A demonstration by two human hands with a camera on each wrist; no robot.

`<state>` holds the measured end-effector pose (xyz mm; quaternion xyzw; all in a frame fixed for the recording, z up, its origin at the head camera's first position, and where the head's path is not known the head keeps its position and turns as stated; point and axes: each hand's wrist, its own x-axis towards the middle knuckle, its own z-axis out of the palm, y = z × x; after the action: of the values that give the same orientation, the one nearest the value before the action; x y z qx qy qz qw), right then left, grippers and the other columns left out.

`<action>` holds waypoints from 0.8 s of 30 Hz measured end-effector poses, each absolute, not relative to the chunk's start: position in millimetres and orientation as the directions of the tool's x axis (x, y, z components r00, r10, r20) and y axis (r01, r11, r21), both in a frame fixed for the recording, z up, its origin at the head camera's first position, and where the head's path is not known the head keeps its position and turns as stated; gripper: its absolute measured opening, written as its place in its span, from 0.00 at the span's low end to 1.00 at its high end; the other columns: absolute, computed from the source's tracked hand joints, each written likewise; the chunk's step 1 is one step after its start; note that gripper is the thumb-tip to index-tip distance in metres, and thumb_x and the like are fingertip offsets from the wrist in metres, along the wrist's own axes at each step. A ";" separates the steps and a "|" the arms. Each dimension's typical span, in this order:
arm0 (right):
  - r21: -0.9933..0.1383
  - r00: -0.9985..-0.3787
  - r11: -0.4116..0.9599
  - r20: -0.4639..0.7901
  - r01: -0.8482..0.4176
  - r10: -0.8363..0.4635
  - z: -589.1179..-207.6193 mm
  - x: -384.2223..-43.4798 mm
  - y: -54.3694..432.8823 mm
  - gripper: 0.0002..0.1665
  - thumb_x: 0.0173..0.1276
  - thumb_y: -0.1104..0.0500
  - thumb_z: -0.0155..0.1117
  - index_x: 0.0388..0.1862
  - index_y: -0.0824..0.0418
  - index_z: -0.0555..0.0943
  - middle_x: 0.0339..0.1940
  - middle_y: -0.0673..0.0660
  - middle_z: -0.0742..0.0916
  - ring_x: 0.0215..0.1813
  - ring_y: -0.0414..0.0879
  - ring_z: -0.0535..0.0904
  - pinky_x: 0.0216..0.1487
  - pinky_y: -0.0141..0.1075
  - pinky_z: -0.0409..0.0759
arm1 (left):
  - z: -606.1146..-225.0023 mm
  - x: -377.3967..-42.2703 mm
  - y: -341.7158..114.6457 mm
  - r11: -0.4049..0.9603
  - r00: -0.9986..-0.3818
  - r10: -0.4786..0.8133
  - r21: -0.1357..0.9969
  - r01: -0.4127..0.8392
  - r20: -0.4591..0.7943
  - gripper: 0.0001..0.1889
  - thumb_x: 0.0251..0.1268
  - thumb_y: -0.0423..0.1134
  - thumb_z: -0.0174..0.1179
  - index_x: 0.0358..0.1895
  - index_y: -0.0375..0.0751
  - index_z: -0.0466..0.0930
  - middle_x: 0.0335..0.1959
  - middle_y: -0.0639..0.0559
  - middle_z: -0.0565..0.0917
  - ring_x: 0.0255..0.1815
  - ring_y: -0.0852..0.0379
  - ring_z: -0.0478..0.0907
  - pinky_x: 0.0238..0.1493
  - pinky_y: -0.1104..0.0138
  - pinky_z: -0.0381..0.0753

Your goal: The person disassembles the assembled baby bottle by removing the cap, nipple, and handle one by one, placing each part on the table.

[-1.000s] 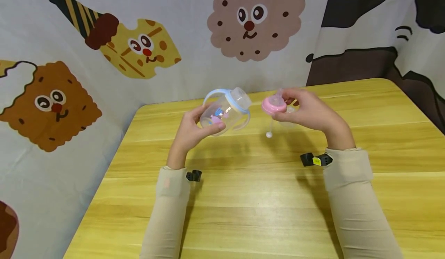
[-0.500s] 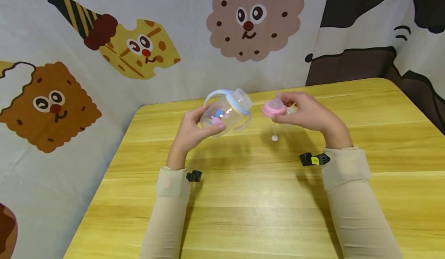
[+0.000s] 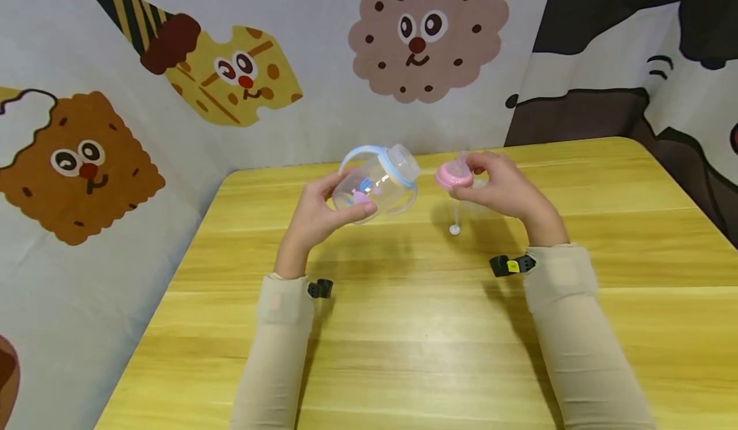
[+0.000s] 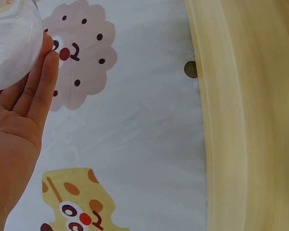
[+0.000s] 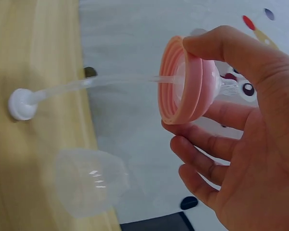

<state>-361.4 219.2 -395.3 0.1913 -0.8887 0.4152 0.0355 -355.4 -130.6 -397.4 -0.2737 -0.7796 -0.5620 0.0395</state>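
A clear baby bottle (image 3: 369,190) with blue and pink prints and a light blue two-handled collar is in my left hand (image 3: 319,215). It is tilted, its uncapped mouth facing up and right; the left wrist view catches only the bottle's base (image 4: 12,45). My right hand (image 3: 507,190) pinches a pink screw ring (image 5: 183,86) between thumb and fingers. A clear teat (image 5: 226,86) points out of the ring toward the palm. From the ring's threaded side a thin straw (image 5: 120,79) hangs, ending in a white weight (image 5: 23,104). Ring and bottle are apart.
A clear dome-shaped cap (image 5: 89,180) stands on the wooden table (image 3: 403,340), mostly behind my right hand in the head view. A white cloth (image 3: 323,116) with cartoon biscuits and cheese hangs along the table's back and left edges.
The straw has swung from leaning left to hanging nearly straight down. My right hand has shifted slightly left with the pink ring. The bottle stays nearly still; the head view has shifted a little.
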 end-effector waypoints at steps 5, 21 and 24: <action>-0.709 -0.944 0.633 0.159 -0.313 -0.288 -407.3 -373.4 211.6 0.26 0.67 0.56 0.76 0.59 0.67 0.83 0.61 0.67 0.85 0.65 0.63 0.68 0.65 0.60 0.66 | -392.7 -355.9 -139.1 0.224 -0.831 0.364 0.826 0.518 0.422 0.31 0.56 0.49 0.81 0.63 0.45 0.86 0.52 0.49 0.90 0.53 0.54 0.83 0.58 0.59 0.81; -0.606 -0.955 0.759 0.002 -0.237 -0.297 -410.2 -406.5 214.5 0.26 0.69 0.51 0.73 0.60 0.63 0.82 0.60 0.66 0.85 0.63 0.64 0.76 0.68 0.59 0.65 | -385.8 -356.1 -138.1 0.191 -0.825 0.339 0.825 0.532 0.453 0.29 0.55 0.42 0.81 0.62 0.41 0.87 0.51 0.48 0.90 0.54 0.54 0.84 0.63 0.58 0.79; -0.569 -0.954 0.790 -0.033 -0.228 -0.299 -411.0 -411.8 211.7 0.26 0.70 0.48 0.72 0.59 0.63 0.82 0.61 0.65 0.86 0.64 0.64 0.76 0.70 0.62 0.56 | -384.9 -353.6 -139.8 0.186 -0.832 0.328 0.833 0.521 0.447 0.28 0.56 0.42 0.81 0.62 0.42 0.87 0.50 0.48 0.90 0.53 0.54 0.83 0.63 0.59 0.79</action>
<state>-411.8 211.7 -411.0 0.1394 -0.9442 0.2923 -0.0605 -353.6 -139.8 -384.9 -0.2772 -0.7655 -0.5746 0.0837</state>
